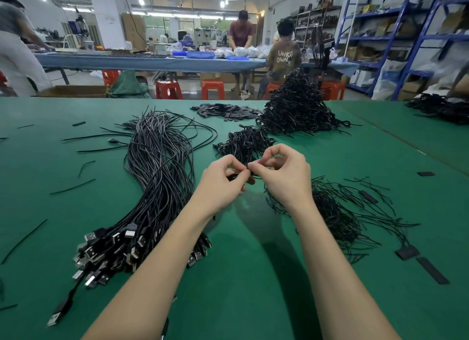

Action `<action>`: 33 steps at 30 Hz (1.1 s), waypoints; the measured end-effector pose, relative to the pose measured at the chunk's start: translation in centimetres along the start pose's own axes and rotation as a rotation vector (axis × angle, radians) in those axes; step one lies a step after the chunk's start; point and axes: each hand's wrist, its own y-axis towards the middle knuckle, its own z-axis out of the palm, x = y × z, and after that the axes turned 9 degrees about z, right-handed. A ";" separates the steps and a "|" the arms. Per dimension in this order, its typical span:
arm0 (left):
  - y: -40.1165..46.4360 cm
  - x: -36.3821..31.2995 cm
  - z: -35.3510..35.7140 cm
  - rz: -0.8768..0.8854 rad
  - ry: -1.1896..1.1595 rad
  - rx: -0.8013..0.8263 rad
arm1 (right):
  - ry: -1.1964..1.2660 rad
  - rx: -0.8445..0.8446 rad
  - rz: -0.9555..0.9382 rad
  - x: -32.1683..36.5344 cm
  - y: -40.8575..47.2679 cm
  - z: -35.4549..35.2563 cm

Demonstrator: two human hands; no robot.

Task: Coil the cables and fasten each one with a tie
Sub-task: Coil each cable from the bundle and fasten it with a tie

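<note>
My left hand [223, 179] and my right hand [284, 174] meet above the green table [253, 276]. Together they hold a small coiled black cable [234, 176], mostly hidden by the fingers. The left fingers curl round the coil. The right thumb and forefinger pinch a thin black tie at its end. A thick bundle of straight black USB cables [157, 167] lies to the left, plugs toward me. Loose black ties [340, 212] are heaped under my right wrist.
A small heap of tied coils [243, 143] lies just beyond my hands, and a tall pile [297, 108] farther back right. Flat black strips [225, 111] lie at the back. Stray ties dot the left side. People work at a far blue table.
</note>
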 end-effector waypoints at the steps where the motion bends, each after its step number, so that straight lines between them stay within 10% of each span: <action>1: 0.2 -0.1 0.0 -0.042 -0.080 -0.037 | 0.035 -0.012 -0.010 0.1 -0.1 0.4; 6: 0.6 -0.5 0.1 -0.269 -0.443 -0.181 | 0.166 0.068 -0.023 -0.1 -0.7 0.7; 12: -0.6 -0.1 0.9 0.080 0.209 -0.186 | 0.138 0.178 0.109 -0.5 -0.5 -0.5; 23: -1.3 0.0 1.3 0.313 0.374 -0.142 | -0.109 0.101 0.016 -0.7 0.0 -0.2; 29: 0.2 -1.1 -0.1 -0.328 -0.596 -0.019 | -0.234 -0.013 -0.322 -2.2 -0.1 0.0; 33: 0.1 -0.3 -0.3 -0.329 -0.758 -0.179 | 0.034 0.083 -0.046 -1.6 -0.2 1.4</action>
